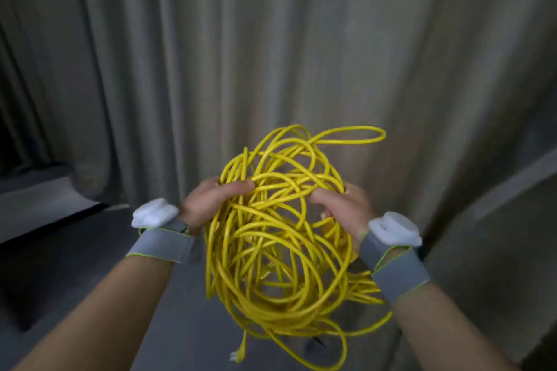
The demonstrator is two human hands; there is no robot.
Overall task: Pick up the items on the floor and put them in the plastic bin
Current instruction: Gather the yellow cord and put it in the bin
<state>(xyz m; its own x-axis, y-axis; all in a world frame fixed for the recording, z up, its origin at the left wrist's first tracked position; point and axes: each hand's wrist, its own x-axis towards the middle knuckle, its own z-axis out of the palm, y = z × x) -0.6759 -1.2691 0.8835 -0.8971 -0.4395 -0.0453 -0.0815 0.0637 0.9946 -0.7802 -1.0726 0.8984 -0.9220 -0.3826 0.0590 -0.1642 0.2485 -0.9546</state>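
While held up in front of the chest, one tangled bundle of yellow cable (277, 235) is gripped from both sides by two bare hands. Left hand (211, 205): fingers are curled into the upper left of the tangle, thumb laid across several strands, so the strands are clamped between thumb and fingers. Right hand (343, 208): fingers are curled round strands at the upper right edge, thumb tucked into the loops; grip is closed on the cable too. The bundle is kept off the floor, between the two hands, most of its mass hanging below them.

Cable: thin, round, glossy plastic jacket, bright yellow, many irregular loops, count of loops cannot be told. One long flat loop is thrown out at the top right. One loose end is seen dangling at the bottom with a small pale plug (239, 354); detail is blurred.

Two wristbands are counted, one per forearm: left wristband (159, 245) and right wristband (401, 272), grey fabric, flat strap shape, thin green edging. Two white pods are carried on them, left pod (154, 213) and right pod (394, 232), rounded, smooth, lumpy in outline.

Behind everything one grey curtain (271, 54) is hung, soft cloth, deep vertical folds. Dark grey floor (75, 250) is seen below, matte and flat. One pale ledge (39, 205) is noted at the left, with a dark edge under it.
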